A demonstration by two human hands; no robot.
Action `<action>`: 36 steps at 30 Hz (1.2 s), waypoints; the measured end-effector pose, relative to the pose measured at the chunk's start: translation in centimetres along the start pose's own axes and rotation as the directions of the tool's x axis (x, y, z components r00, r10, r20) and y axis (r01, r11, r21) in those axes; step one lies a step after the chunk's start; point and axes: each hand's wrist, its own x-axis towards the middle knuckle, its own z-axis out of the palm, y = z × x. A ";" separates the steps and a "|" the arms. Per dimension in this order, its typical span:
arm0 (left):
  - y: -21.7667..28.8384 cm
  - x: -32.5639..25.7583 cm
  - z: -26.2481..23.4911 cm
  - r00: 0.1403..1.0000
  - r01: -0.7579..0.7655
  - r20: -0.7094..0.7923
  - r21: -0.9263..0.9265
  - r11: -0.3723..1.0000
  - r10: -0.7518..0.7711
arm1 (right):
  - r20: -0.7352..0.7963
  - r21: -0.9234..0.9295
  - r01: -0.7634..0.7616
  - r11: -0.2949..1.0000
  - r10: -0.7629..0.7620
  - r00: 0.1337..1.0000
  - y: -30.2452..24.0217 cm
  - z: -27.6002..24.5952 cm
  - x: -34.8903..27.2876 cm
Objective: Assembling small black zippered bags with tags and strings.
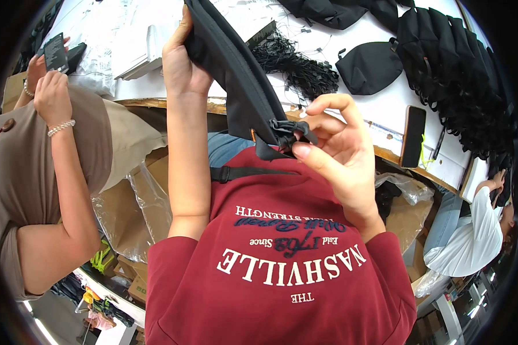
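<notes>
A long black zippered fabric bag [236, 75] slants in front of my chest, with a small orange tab [252, 135] near its lower end. My left hand [187, 66] is closed around its upper left edge, the thumb up along the side. At the lower end, a bunched black strap [290, 131] sticks out. My right hand [342, 141] pinches this strap between the thumb and the fingers, with the index finger curled above. The fingertips partly hide what lies between them.
On the white table [374, 109] lie a heap of thin black cords [296, 66], a black pouch [371, 68], a row of black bags [443, 63] and a phone [413, 137] at the edge. A co-worker [52, 155] on the left holds a dark card; another person [466, 236] sits at right.
</notes>
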 end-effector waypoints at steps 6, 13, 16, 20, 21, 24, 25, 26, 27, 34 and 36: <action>-0.3 -0.2 -0.4 1.000 -0.002 -0.028 0.003 1.000 0.002 | -0.012 -0.001 0.057 0.998 -0.057 0.998 0.3 0.0 -0.3; -0.5 -0.9 1.9 0.911 -0.118 -0.377 0.146 0.982 0.166 | -0.028 -0.188 0.105 0.977 -0.112 0.993 0.3 -0.5 -0.5; 0.8 -1.5 0.6 0.963 -0.080 -0.253 0.041 0.996 0.088 | -0.055 -0.184 0.098 0.978 -0.110 0.992 0.2 -0.7 -0.7; 0.7 -1.4 0.9 0.998 -0.014 -0.068 -0.005 1.000 0.013 | -0.046 -0.158 0.070 0.985 -0.078 0.996 -0.2 -0.5 -0.8; 0.6 -1.8 1.4 0.976 -0.076 -0.198 0.102 0.992 0.095 | -0.037 -0.455 0.216 0.864 -0.260 0.965 -0.1 -1.3 -0.5; -0.5 -2.2 3.2 0.894 -0.078 -0.395 0.326 0.942 0.211 | 0.051 -0.879 0.368 0.302 -0.709 0.704 -0.7 -2.3 0.2; -1.2 -2.5 3.6 0.885 -0.016 -0.436 0.319 0.948 0.162 | 0.234 -0.896 0.419 0.146 -0.648 0.725 -0.9 -2.3 -0.1; -1.9 -3.1 4.1 0.894 0.066 -0.444 0.253 0.965 0.055 | 0.398 -0.882 0.471 -0.009 -0.547 0.737 -0.8 -2.3 -0.2; -2.7 -3.6 4.2 0.891 0.193 -0.447 0.214 0.958 -0.079 | 0.469 -0.882 0.415 -0.223 -0.495 0.731 -0.4 -2.4 0.1; -3.3 -7.7 4.8 0.828 0.460 -0.473 0.263 0.848 -0.302 | 0.465 -0.870 0.490 -0.047 -0.408 0.786 -2.6 -6.7 1.9; -4.2 -7.8 3.7 0.967 -0.044 -0.030 0.957 0.285 0.251 | 0.348 -0.849 0.448 0.280 -0.341 0.873 -3.4 -7.0 1.6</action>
